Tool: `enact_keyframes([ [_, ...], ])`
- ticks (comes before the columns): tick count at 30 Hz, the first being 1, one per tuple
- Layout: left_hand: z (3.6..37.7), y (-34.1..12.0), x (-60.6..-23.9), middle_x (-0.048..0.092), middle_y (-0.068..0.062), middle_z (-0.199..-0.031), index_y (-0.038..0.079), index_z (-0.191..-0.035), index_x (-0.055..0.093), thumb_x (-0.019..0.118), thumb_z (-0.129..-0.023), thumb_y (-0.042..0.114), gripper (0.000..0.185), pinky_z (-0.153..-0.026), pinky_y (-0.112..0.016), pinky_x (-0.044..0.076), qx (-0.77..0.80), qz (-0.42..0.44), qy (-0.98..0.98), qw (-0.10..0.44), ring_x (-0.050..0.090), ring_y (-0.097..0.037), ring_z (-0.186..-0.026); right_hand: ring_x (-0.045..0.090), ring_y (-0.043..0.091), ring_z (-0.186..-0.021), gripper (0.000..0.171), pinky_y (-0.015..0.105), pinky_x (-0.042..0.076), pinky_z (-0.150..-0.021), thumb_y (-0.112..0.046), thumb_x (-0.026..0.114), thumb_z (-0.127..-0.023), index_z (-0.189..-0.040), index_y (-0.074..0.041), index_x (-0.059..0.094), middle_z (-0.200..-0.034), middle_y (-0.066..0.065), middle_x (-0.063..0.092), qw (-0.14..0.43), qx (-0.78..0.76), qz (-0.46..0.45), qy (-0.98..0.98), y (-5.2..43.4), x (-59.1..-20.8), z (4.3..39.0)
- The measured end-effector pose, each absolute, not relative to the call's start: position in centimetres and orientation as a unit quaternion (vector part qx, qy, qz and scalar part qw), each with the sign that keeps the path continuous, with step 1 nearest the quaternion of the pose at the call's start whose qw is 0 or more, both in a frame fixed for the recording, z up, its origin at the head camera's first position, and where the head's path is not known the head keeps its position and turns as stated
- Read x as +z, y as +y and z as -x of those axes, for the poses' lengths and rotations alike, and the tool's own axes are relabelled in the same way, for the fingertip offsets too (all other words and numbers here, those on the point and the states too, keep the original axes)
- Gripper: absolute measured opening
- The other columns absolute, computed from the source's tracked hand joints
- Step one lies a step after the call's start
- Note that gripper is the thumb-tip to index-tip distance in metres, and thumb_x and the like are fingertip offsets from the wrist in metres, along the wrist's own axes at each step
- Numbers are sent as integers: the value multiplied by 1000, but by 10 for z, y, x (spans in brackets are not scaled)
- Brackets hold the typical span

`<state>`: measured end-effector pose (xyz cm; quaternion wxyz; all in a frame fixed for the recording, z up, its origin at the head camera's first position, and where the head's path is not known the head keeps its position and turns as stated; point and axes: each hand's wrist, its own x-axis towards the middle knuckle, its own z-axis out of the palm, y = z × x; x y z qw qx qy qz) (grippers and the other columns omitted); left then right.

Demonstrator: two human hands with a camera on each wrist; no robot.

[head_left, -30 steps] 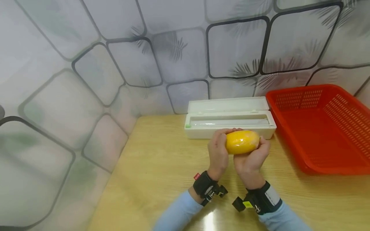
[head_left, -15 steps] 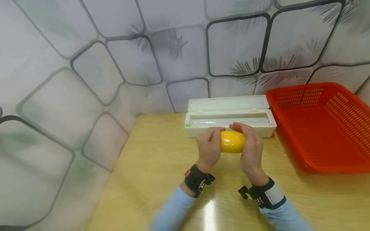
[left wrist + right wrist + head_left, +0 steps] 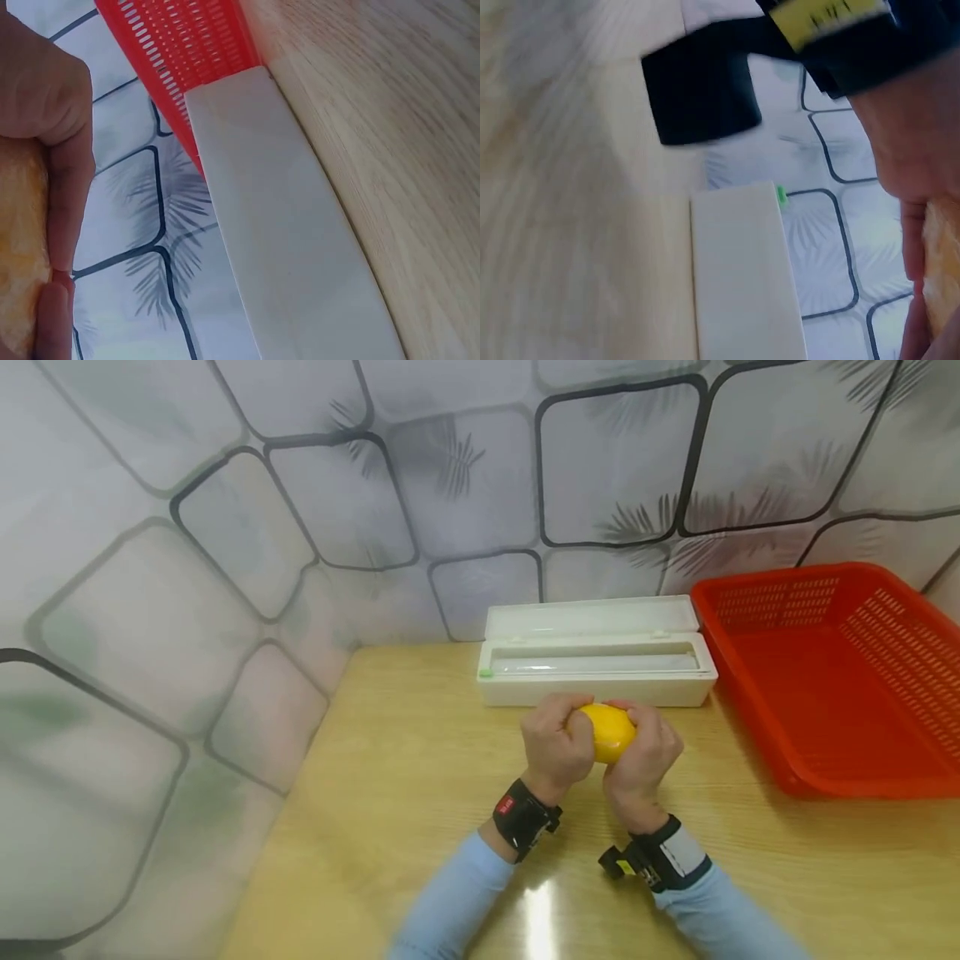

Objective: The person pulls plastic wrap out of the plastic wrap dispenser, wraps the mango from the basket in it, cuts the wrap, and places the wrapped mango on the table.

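In the head view both hands hold a shiny yellow oval fruit [image 3: 611, 732], raised in front of the cling film dispenser. My left hand [image 3: 558, 742] grips its left end, fingers curled over the top. Curled round the right end is my right hand [image 3: 643, 756]. Crinkled clear film covers the fruit [image 3: 21, 247] in the left wrist view, and it shows again at the right edge of the right wrist view. Much of the fruit is hidden by the fingers. Behind the hands stands the white cling film dispenser [image 3: 600, 690], its lid raised and a roll inside.
A red plastic basket [image 3: 780, 727] with perforated sides stands to the right, close to the dispenser. The pale wooden table [image 3: 420, 760] meets a patterned wall covering [image 3: 480, 485] at the back and left.
The right hand was cupped under the fruit, then moved to its right side with fingers extended, and now curls round that end. The fruit has turned and less of it shows.
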<state>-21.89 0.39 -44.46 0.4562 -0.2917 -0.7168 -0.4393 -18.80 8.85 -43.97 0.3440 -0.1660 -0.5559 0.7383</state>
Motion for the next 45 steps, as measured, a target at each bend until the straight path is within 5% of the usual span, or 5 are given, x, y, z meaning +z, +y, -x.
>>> enact_keyframes([
  [5, 222, -3, -434, 70, -14, -97, -2, -103, 67, 48, -90, 7, 25, -74, -20, 55, -431, 333, -753, 370, 67, -21, -82, 63, 19, -73, 35, 26, 49, -64, -13, 46, -93, -83, 1, 76, -81, 2, 74, 321, 752, 126, -562, 102, -428, 197],
  [14, 231, -47, -405, 48, -13, -137, 12, -151, 31, 76, -87, 24, 79, -91, -22, 50, -441, 397, -805, -17, 56, -16, -109, 63, 25, -82, 32, 25, 56, -70, -9, 46, -98, -94, 14, 69, -91, 7, 73, 275, 787, 45, -551, 124, -419, 199],
  [23, 240, -72, -405, 62, -7, -126, 3, -138, 50, 81, -84, 16, 64, -90, -22, 50, -399, 457, -794, 32, 58, -13, -101, 57, 18, -92, 31, 18, 54, -77, -9, 48, -100, -125, 11, 51, -121, 14, 56, 134, 718, -96, -676, 139, -417, 192],
  [28, 241, -79, -408, 62, -9, -128, 2, -140, 49, 80, -83, 12, 65, -87, -21, 51, -405, 463, -787, 41, 58, -13, -102, 50, 27, -112, 68, 22, 51, -89, -4, 70, -87, -143, -2, 32, -139, 20, 39, 68, 595, -168, -783, 158, -414, 191],
  [45, 246, -68, -440, 62, -3, -121, 6, -133, 52, 80, -84, 21, 58, -95, -22, 46, -290, 447, -846, -2, 56, -12, -106, 57, 26, -100, 61, 49, 50, -92, -5, 86, -72, -124, 1, 55, -116, 12, 63, 26, 350, -253, -901, 179, -436, 202],
])
